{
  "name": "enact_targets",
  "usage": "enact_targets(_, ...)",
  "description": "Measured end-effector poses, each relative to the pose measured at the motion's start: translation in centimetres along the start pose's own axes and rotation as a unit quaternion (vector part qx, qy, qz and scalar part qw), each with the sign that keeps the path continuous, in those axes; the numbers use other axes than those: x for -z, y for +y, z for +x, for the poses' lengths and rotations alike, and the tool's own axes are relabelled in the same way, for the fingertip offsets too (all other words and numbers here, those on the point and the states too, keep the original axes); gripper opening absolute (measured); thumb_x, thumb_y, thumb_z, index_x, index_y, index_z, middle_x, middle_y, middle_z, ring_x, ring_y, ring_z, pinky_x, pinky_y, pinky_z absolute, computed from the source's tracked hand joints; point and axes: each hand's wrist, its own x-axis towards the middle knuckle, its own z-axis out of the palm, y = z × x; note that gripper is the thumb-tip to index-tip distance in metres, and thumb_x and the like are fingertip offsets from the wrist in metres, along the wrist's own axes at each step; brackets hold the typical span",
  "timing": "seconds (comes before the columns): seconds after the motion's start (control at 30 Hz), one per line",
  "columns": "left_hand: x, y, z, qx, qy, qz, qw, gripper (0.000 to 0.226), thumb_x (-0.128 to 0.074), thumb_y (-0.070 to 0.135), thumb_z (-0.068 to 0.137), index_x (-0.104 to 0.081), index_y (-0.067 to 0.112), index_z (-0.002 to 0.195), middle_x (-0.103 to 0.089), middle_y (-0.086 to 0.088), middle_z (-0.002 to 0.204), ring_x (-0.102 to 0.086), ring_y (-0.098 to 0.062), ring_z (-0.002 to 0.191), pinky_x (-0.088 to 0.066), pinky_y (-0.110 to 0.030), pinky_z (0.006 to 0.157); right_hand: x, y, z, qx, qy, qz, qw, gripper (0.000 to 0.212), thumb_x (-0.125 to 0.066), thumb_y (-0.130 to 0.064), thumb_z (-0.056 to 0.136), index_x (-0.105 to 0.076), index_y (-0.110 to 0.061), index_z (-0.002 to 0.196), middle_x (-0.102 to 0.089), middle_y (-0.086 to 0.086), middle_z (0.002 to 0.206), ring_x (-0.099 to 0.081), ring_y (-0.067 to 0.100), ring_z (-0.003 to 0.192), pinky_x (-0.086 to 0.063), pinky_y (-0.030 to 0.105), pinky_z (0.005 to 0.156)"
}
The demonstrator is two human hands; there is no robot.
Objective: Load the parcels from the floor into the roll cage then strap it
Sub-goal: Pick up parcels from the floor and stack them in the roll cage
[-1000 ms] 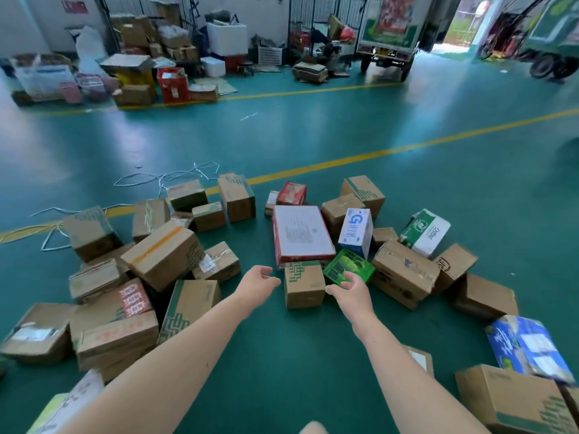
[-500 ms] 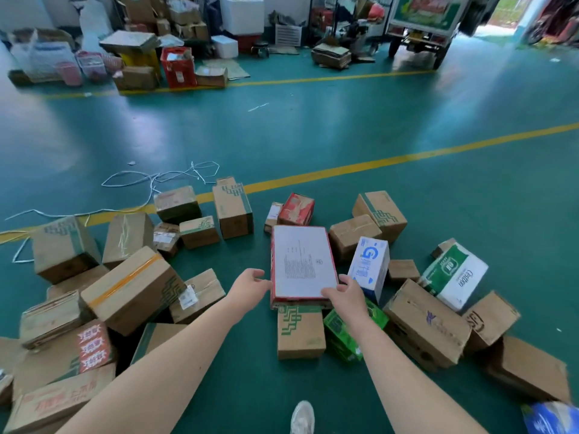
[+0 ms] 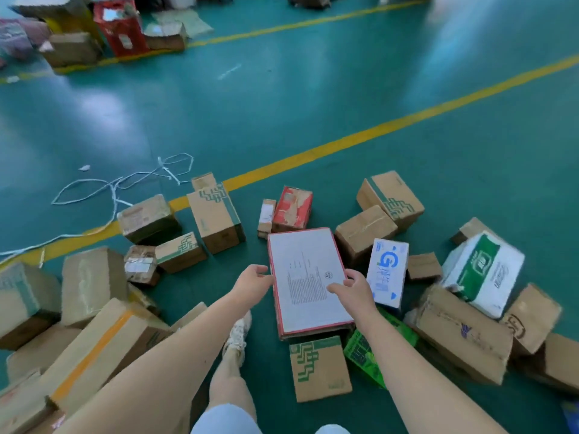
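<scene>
Head view, looking down, and nearest of all was a pale shoe (image 3: 239,335) planted on the green floor (image 3: 313,104) among the boxes. Just right of it sat a small brown box (image 3: 319,368) with green print, a green packet (image 3: 363,355) against its right side. Beyond those lay the target, a flat white-topped parcel (image 3: 308,283) with red edges, its near end over the small box's far edge. The right hand (image 3: 354,288) pinched its right long edge, thumb on the white face and fingers curled at the side. The left hand (image 3: 252,285) was cupped at the opposite edge, fingers loosely bent; whether it had a grip I could not tell. One hand per long side made sense to me for a wide, flat load, to keep it level. Left of the arms stood a big box with an orange tape stripe (image 3: 103,352); right of the parcel, a white and blue carton (image 3: 387,272) stood upright. Farther out a red box (image 3: 293,209) and more brown parcels lay scattered. White cord (image 3: 119,186) trailed on the floor to the left, across a yellow line (image 3: 376,131). Far left, a red crate (image 3: 120,26) stood among piled goods. No roll cage was in view, so by my reckoning loading was far from done
</scene>
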Motion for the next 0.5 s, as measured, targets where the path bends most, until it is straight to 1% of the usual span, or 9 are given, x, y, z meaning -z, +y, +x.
enact_targets(0.03, 0.7, 0.7, 2.8, 0.007, -0.015, 0.017, 1.0, 0.049, -0.057, 0.023, 0.097, -0.042, 0.01, 0.142, -0.052, -0.01, 0.137, -0.053, -0.025, 0.122, -0.044, -0.042, 0.105, -0.8, -0.7, 1.6, -0.018, 0.012, 0.016, 1.0, 0.074, -0.077, -0.034, 0.07, -0.048, -0.021, 0.137, -0.055, 0.005, 0.135, -0.059, 0.022, 0.111, -0.05, 0.047, 0.1)
enact_targets(0.13, 2.6, 2.4, 10.4, 0.023, -0.055, 0.062, 0.996, 0.05, -0.058, 0.023, 0.097, -0.043, 0.009, 0.142, -0.053, -0.01, 0.136, -0.054, -0.025, 0.121, -0.044, -0.042, 0.105, -3.6, -2.5, 5.4, -0.078, 0.033, 0.06, 0.995, 0.067, -0.071, -0.016, 0.088, -0.039, -0.013, 0.147, -0.047, 0.009, 0.14, -0.052, 0.025, 0.121, -0.044, 0.036, 0.1)
enact_targets(0.23, 3.7, 2.8, 18.2, 0.035, -0.094, 0.113, 0.989, 0.05, -0.058, 0.024, 0.096, -0.043, 0.01, 0.142, -0.054, -0.009, 0.135, -0.055, -0.025, 0.119, -0.045, -0.04, 0.103, -7.1, -2.3, 10.1, -0.127, 0.044, 0.073, 0.988, 0.069, -0.069, -0.014, 0.09, -0.035, -0.011, 0.15, -0.043, 0.012, 0.147, -0.048, 0.026, 0.128, -0.039, 0.033, 0.1)
enact_targets(0.3, 3.8, 1.9, 22.8, 0.039, -0.114, 0.145, 0.982, 0.051, -0.058, 0.025, 0.095, -0.044, 0.01, 0.142, -0.054, -0.009, 0.135, -0.056, -0.025, 0.118, -0.047, -0.038, 0.101, -9.4, -1.3, 12.7, -0.156, 0.047, 0.081, 0.983, 0.069, -0.068, -0.014, 0.091, -0.035, -0.012, 0.15, -0.043, 0.011, 0.148, -0.047, 0.025, 0.129, -0.038, 0.034, 0.102)
enact_targets(0.33, 3.6, 1.3, 24.7, 0.045, -0.126, 0.159, 0.978, 0.052, -0.057, 0.026, 0.096, -0.043, 0.009, 0.143, -0.054, -0.009, 0.135, -0.056, -0.025, 0.117, -0.047, -0.038, 0.1, -10.6, -0.6, 13.9, -0.172, 0.048, 0.09, 0.98, 0.068, -0.068, -0.015, 0.091, -0.035, -0.013, 0.151, -0.043, 0.01, 0.147, -0.047, 0.024, 0.127, -0.038, 0.033, 0.1)
enact_targets(0.4, 2.5, -0.8, 28.4, 0.064, -0.147, 0.175, 0.972, 0.052, -0.057, 0.027, 0.096, -0.043, 0.009, 0.143, -0.054, -0.009, 0.136, -0.055, -0.026, 0.119, -0.046, -0.04, 0.102, -12.8, 1.4, 16.3, -0.207, 0.05, 0.108, 0.971, 0.068, -0.068, -0.015, 0.091, -0.035, -0.015, 0.151, -0.043, 0.009, 0.147, -0.047, 0.023, 0.126, -0.037, 0.032, 0.096)
enact_targets(0.5, -0.2, -4.9, 33.1, 0.101, -0.17, 0.189, 0.962, 0.051, -0.057, 0.028, 0.096, -0.043, 0.011, 0.142, -0.053, -0.007, 0.137, -0.054, -0.025, 0.122, -0.044, -0.043, 0.104, -15.9, 5.4, 19.8, -0.266, 0.054, 0.147, 0.951, 0.068, -0.067, -0.015, 0.092, -0.033, -0.015, 0.151, -0.042, 0.011, 0.148, -0.046, 0.022, 0.123, -0.037, 0.032, 0.095)
